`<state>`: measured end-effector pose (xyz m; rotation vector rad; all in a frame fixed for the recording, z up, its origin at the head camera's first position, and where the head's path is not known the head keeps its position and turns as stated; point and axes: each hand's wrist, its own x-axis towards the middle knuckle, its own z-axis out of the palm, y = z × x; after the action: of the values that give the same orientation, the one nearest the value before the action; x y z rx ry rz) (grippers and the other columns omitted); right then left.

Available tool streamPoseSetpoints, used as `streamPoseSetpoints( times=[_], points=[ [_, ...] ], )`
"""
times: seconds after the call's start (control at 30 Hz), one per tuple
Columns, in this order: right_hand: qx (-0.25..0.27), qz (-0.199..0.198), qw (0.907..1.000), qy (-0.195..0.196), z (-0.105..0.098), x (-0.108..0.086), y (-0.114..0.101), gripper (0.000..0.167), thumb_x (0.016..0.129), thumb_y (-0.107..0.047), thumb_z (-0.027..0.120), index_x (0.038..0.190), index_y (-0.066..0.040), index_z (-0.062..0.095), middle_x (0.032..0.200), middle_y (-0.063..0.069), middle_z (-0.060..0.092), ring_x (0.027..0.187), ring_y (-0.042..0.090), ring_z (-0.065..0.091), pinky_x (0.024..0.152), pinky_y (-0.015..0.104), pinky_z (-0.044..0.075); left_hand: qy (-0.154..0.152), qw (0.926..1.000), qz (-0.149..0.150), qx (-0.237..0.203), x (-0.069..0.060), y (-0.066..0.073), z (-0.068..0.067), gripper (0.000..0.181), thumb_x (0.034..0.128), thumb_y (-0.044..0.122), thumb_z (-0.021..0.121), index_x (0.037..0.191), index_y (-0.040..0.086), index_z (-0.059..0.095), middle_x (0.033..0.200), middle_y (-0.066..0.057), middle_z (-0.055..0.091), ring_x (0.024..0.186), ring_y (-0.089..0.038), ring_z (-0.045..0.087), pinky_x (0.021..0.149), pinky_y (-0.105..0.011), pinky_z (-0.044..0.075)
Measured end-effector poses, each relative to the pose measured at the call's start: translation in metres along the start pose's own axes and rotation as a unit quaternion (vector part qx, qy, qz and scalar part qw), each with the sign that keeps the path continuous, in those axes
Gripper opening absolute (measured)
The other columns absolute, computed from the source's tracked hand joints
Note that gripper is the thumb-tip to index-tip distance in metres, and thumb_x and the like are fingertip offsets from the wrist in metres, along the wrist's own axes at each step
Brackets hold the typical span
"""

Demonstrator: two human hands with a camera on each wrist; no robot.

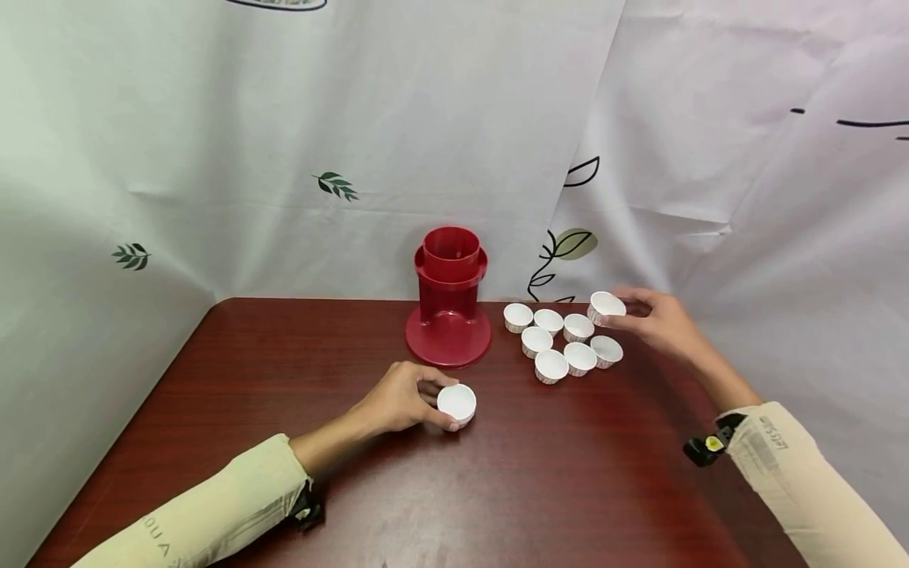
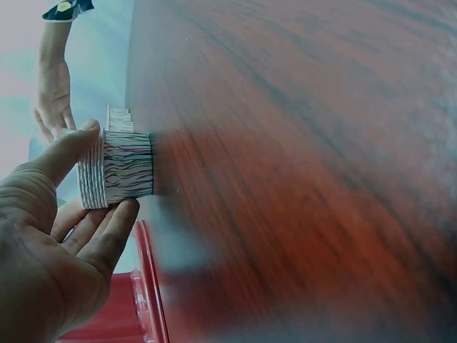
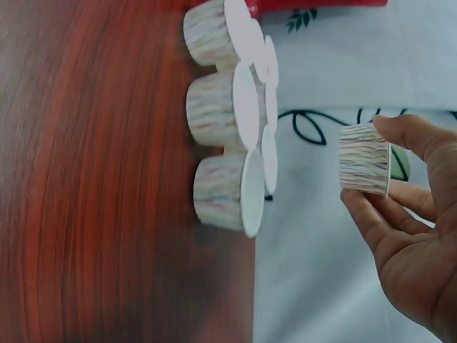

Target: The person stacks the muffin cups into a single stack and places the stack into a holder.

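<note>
1. Left hand (image 1: 399, 401): thumb and fingers bent around the sides of a cup stack, gripping it; the gap between them is as wide as the stack.
2. Cup stack (image 1: 457, 402): white paper cups, nested, several rims visible in the left wrist view; wavy coloured lines on the outer wall; mouth upward. Located in front of the red stand, near the table's middle. Contact between its base and the table: cannot tell.
3. Right hand (image 1: 663, 323): thumb on one side, fingers on the other, pinching a single cup; parted by that cup's width.
4. Single cup (image 1: 607, 304): white, wavy-lined wall, mouth upward; raised off the table, beside the right rear of the loose group.
5. Loose cups (image 1: 580, 358): seven, white, upright, mouths up; clustered closely on the table, right of the red stand.
6. Red stand (image 1: 449, 304): upright cylinder with a collar near the top and a broad round base; set at the rear of the table.
7. Table (image 1: 568, 465): reddish-brown, wood-grained, glossy.
8. Backdrop (image 1: 398, 102): pale cloth, creased, printed with leaves and dark lines.
9. Sleeves (image 1: 213, 505): two, cream, lettered; dark device at each cuff.
</note>
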<state>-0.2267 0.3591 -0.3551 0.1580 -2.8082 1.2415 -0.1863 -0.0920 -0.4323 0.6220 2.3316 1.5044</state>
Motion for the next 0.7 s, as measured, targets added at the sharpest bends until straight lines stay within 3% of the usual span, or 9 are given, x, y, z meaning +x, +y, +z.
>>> streamPoseSetpoints(
  times=[0.27, 0.53, 0.7],
  points=[
    [0.034, -0.021, 0.9990, -0.019, 0.019, 0.000, -0.014, 0.058, 0.097, -0.023, 0.091, 0.147, 0.000, 0.071, 0.135, 0.027, 0.078, 0.096, -0.010, 0.073, 0.083, 0.012, 0.060, 0.003, 1.0000, 0.003, 0.003, 0.000, -0.001, 0.000, 0.057, 0.0720, 0.013, 0.108, 0.124, 0.005, 0.086, 0.115, -0.009, 0.088, 0.100, -0.021, 0.087, 0.088, -0.030, 0.072],
    [0.038, -0.027, 0.9978, -0.048, 0.037, -0.002, -0.032, 0.060, 0.097, -0.025, 0.091, 0.149, -0.002, 0.069, 0.133, 0.023, 0.080, 0.100, -0.004, 0.076, 0.087, 0.014, 0.062, 0.003, 1.0000, 0.003, 0.002, 0.001, -0.002, -0.001, 0.055, 0.0719, 0.010, 0.108, 0.122, 0.003, 0.086, 0.114, -0.011, 0.088, 0.101, -0.022, 0.087, 0.088, -0.030, 0.072],
    [0.036, -0.032, 0.9972, -0.057, 0.048, -0.004, -0.039, 0.061, 0.095, -0.028, 0.093, 0.149, -0.007, 0.071, 0.141, 0.018, 0.078, 0.115, 0.011, 0.079, 0.089, 0.014, 0.062, 0.001, 1.0000, 0.003, -0.002, 0.001, -0.002, -0.001, 0.055, 0.0724, 0.010, 0.108, 0.123, 0.002, 0.085, 0.114, -0.011, 0.088, 0.100, -0.022, 0.087, 0.088, -0.030, 0.072]
  ],
)
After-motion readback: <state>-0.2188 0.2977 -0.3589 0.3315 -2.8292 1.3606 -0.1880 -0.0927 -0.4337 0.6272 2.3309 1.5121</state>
